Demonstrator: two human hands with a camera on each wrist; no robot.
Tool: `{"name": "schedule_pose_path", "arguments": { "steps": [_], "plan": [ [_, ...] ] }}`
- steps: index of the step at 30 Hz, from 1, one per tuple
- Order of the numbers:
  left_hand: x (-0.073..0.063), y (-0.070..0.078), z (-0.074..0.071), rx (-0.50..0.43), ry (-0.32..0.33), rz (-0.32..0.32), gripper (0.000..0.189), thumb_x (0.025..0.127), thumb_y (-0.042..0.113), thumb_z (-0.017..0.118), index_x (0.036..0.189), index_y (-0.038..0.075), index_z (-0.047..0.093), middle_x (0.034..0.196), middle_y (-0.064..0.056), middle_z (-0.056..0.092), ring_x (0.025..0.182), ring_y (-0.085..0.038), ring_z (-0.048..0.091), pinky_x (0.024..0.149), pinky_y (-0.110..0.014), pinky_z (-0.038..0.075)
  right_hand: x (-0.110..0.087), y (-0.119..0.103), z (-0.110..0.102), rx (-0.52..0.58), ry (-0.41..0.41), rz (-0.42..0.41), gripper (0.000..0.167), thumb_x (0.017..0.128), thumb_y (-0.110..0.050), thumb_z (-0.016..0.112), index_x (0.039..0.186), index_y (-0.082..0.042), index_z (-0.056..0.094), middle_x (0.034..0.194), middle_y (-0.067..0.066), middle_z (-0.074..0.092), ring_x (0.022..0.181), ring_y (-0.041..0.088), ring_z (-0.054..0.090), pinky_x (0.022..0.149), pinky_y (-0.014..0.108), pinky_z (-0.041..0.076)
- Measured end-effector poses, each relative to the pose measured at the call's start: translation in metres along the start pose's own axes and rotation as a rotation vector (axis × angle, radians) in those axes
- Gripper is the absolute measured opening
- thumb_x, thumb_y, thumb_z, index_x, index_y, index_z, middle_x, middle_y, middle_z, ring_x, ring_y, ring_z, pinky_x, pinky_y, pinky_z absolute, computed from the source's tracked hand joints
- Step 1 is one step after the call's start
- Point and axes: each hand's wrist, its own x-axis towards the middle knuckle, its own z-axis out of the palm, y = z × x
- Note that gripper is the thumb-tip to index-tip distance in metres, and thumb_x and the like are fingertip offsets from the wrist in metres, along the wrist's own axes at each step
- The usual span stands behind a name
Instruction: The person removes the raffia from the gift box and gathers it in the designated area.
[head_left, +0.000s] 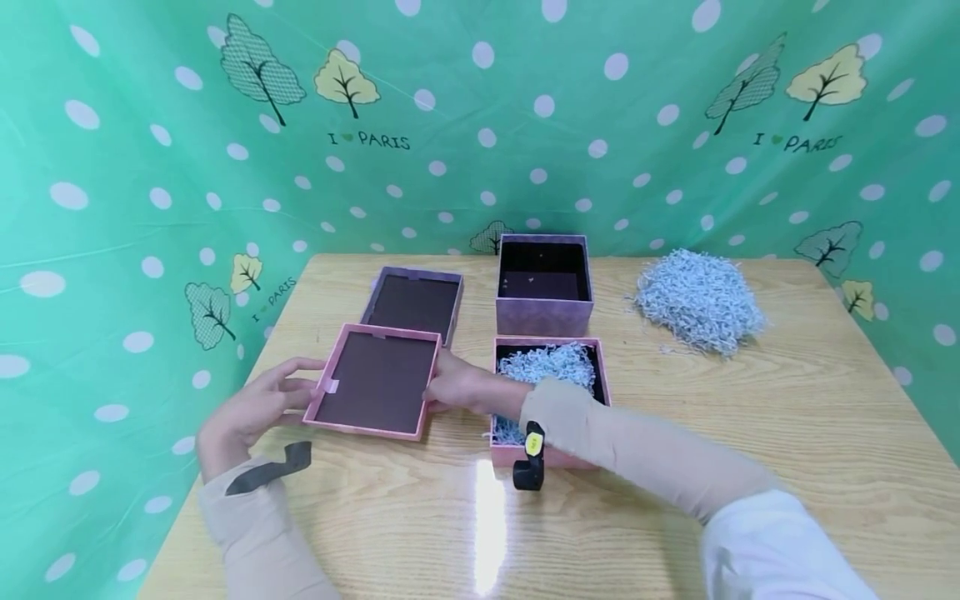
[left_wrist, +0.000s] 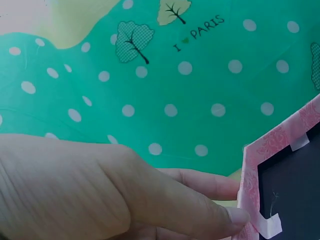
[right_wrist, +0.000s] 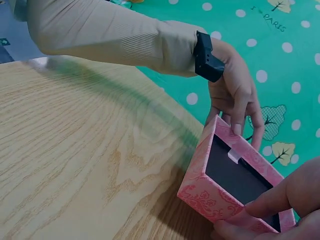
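Note:
Both hands hold a pink patterned box lid, its dark inside facing up, at the left of the table in the head view. My left hand pinches its left wall; in the left wrist view the thumb lies on that wall. On the opposite wall, my right hand grips the lid, and the right wrist view shows its thumb over the rim. The lid is tilted above the wood in that view. Under my right forearm stands a pink box holding pale blue shredded paper, partly hidden by the sleeve.
Behind the pink lid lies a purple lid, inside up, partly covered by it. An open purple box stands behind the pink box. At the back right is a heap of blue paper shreds. A green dotted cloth hangs behind the table.

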Motion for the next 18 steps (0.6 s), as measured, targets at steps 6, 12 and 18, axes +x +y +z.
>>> {"name": "schedule_pose_path", "arguments": {
  "steps": [6,12,18],
  "plan": [
    [-0.007,-0.006,0.001,-0.008,0.011,-0.029,0.052,0.094,0.004,0.053,0.142,0.005,0.033,0.118,-0.02,0.061,0.098,-0.019,0.066,0.084,-0.038,0.055,-0.003,0.001,0.007,-0.032,0.022,0.029,0.05,0.081,0.023,0.052,0.127,0.007,0.042,0.118,0.025,0.058,0.105,0.036,0.063,0.086,0.04,0.057],
    [-0.006,-0.013,0.001,-0.01,-0.001,-0.054,0.05,0.094,0.002,0.049,0.141,0.003,0.032,0.112,-0.018,0.066,0.096,-0.021,0.066,0.085,-0.039,0.055,-0.004,0.003,0.009,-0.05,-0.049,0.046,0.059,0.079,0.025,0.051,0.133,0.003,0.045,0.124,0.024,0.058,0.108,0.037,0.062,0.09,0.044,0.054],
    [-0.001,-0.02,0.004,-0.014,0.01,-0.078,0.05,0.092,-0.001,0.05,0.139,0.0,0.034,0.107,-0.016,0.067,0.096,-0.022,0.065,0.086,-0.04,0.055,-0.005,0.004,0.009,-0.136,-0.097,0.086,0.05,0.081,0.02,0.052,0.128,0.007,0.049,0.117,0.019,0.06,0.102,0.029,0.063,0.092,0.042,0.054]
  ]
}}
